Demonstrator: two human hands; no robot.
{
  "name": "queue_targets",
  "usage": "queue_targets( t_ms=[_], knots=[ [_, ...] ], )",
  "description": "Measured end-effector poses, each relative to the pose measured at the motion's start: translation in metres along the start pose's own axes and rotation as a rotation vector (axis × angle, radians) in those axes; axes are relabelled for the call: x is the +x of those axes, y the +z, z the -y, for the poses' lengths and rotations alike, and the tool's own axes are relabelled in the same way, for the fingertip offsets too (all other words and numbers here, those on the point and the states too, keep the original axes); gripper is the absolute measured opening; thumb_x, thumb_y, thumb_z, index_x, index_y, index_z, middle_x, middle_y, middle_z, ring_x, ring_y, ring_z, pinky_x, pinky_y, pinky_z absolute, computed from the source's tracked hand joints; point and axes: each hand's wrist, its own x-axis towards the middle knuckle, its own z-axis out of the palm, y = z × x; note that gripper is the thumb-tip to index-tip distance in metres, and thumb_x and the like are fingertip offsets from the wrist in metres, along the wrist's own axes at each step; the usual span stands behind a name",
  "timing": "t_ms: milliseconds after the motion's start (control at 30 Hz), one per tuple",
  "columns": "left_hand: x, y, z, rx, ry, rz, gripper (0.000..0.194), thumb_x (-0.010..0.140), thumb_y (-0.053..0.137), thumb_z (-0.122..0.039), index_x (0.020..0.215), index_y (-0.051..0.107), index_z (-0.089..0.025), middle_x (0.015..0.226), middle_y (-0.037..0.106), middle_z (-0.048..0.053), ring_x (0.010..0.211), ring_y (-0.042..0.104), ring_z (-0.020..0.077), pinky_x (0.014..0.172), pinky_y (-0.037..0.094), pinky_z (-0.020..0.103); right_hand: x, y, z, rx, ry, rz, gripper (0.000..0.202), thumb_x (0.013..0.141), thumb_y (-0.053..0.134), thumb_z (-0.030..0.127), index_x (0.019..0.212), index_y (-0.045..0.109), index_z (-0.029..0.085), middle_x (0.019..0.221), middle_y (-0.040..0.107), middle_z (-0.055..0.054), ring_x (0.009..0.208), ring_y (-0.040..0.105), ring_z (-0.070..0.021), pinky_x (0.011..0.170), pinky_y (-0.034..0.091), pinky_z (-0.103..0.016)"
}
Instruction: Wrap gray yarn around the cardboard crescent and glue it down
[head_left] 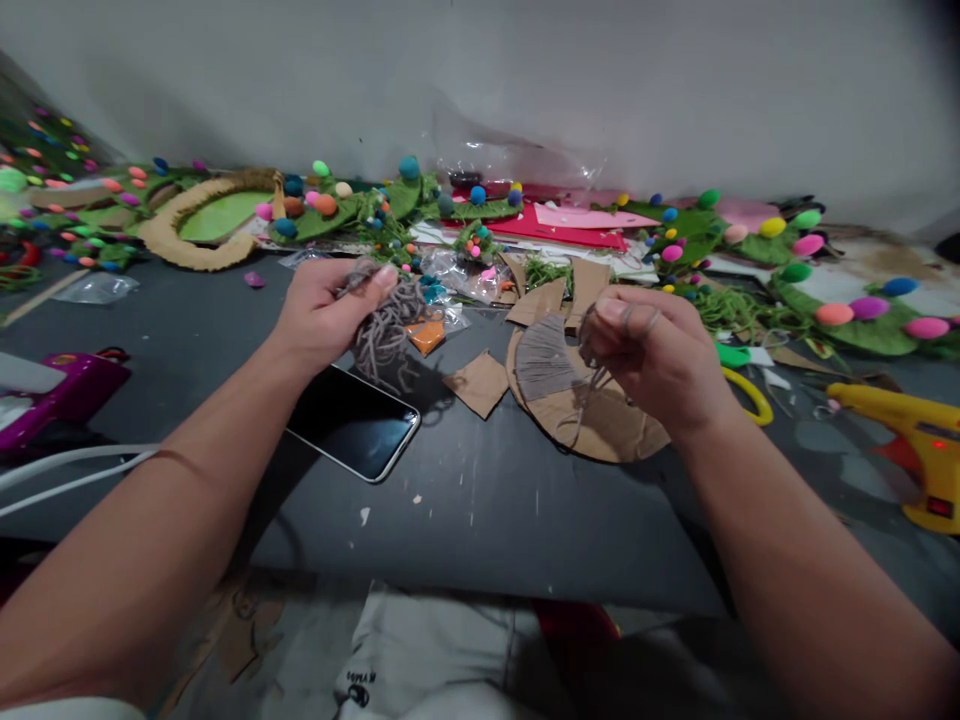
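Note:
A loose tangle of grey yarn (386, 325) hangs from my left hand (330, 310), whose fingers are closed around it above a smartphone (367, 430). My right hand (652, 345) pinches more of the grey yarn, with a strand looped about a finger. Below the right hand lies a round cardboard piece (600, 425) on the table. Grey yarn wraps (546, 358) cover its upper left part, and a loose strand trails over the bare cardboard. The hand hides the piece's upper right side.
A yellow glue gun (892, 420) lies at the right, near yellow-handled scissors (754, 395). A cardboard scrap (480, 383) sits between the hands. Purple device (71, 395) and white cable (82, 460) are at left. Felt leaves with coloured balls (862, 310) line the back.

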Motion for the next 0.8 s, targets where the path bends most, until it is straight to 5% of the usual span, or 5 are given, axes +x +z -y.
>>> queue_targets(
  t_ms=[200, 300, 400, 633, 800],
  knots=[
    [0.004, 0.0, 0.01, 0.143, -0.049, 0.151, 0.041, 0.097, 0.055, -0.044, 0.066, 0.048, -0.019, 0.059, 0.043, -0.002, 0.059, 0.039, 0.0107, 0.052, 0.034, 0.026, 0.001, 0.007, -0.002, -0.393, -0.022, 0.076, 0.038, 0.098, 0.053, 0.036, 0.065, 0.046, 0.019, 0.063, 0.038, 0.002, 0.059, 0.033, -0.0108, 0.058, 0.026, -0.029],
    [0.005, 0.0, 0.011, 0.373, 0.069, 0.139, 0.02, 0.094, 0.058, -0.039, 0.098, 0.067, -0.021, 0.111, 0.068, 0.008, 0.106, 0.062, 0.0252, 0.087, 0.051, 0.039, 0.001, 0.019, -0.004, -0.565, -0.045, 0.101, 0.037, 0.101, 0.047, 0.035, 0.068, 0.043, 0.019, 0.065, 0.038, 0.002, 0.063, 0.035, -0.0109, 0.06, 0.027, -0.029],
    [0.002, 0.006, -0.005, 0.436, 0.184, 0.092, 0.037, 0.092, 0.058, -0.035, 0.129, 0.06, -0.029, 0.149, 0.054, 0.008, 0.139, 0.048, 0.0303, 0.114, 0.04, 0.05, 0.003, 0.029, -0.008, -0.639, -0.059, 0.125, 0.036, 0.102, 0.046, 0.034, 0.07, 0.039, 0.019, 0.067, 0.038, 0.003, 0.064, 0.036, -0.0109, 0.06, 0.027, -0.028],
    [-0.009, 0.052, -0.05, 0.451, 0.373, 0.472, 0.042, 0.091, 0.063, -0.043, 0.126, 0.061, -0.019, 0.128, 0.07, 0.012, 0.123, 0.063, 0.0292, 0.113, 0.039, 0.047, 0.0, 0.043, 0.001, -0.446, -0.126, 0.148, 0.036, 0.103, 0.049, 0.043, 0.076, 0.048, 0.019, 0.072, 0.044, 0.002, 0.069, 0.039, -0.0115, 0.064, 0.032, -0.027],
    [-0.006, 0.051, -0.031, 0.57, 0.384, 0.41, 0.026, 0.102, 0.05, -0.035, 0.089, 0.068, -0.021, 0.085, 0.073, 0.004, 0.087, 0.068, 0.0214, 0.089, 0.047, 0.038, -0.006, 0.045, 0.016, -0.255, -0.082, 0.155, 0.036, 0.101, 0.053, 0.044, 0.075, 0.051, 0.019, 0.071, 0.043, 0.001, 0.064, 0.037, -0.0116, 0.06, 0.03, -0.028]
  ],
)
